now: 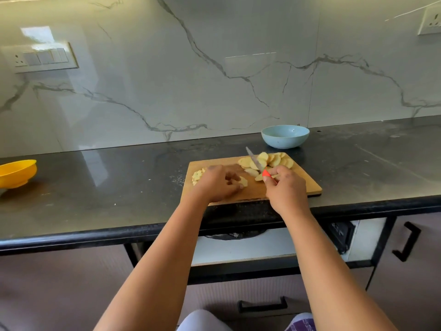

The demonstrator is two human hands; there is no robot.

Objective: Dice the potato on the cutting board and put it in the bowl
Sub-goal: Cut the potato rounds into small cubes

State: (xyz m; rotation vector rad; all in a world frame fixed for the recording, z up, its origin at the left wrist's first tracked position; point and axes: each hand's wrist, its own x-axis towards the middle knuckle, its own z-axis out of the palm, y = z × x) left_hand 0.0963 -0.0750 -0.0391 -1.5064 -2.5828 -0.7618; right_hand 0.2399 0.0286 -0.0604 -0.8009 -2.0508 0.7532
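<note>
my cutting board [303, 181]: wood, matt brown | knife [254, 161]: metal blade, glossy red plastic-looking handle in my fingers | desk [107, 187]: dark polished stone, glossy, dusty streaks | wall [214, 68]: glossy veined marble | bowl [285, 136]: smooth pale blue | potato slices [274, 160]: moist, pale yellow

— What lies behind the counter?
— A glossy white marble wall [214, 68] with grey veins, a switch panel [41, 58] at left, a socket [430, 21] at far right.
— And the worktop?
— A dark polished countertop [107, 182] catching window light. Below it sit brownish cabinets [410, 271] with black handles [406, 242].
</note>
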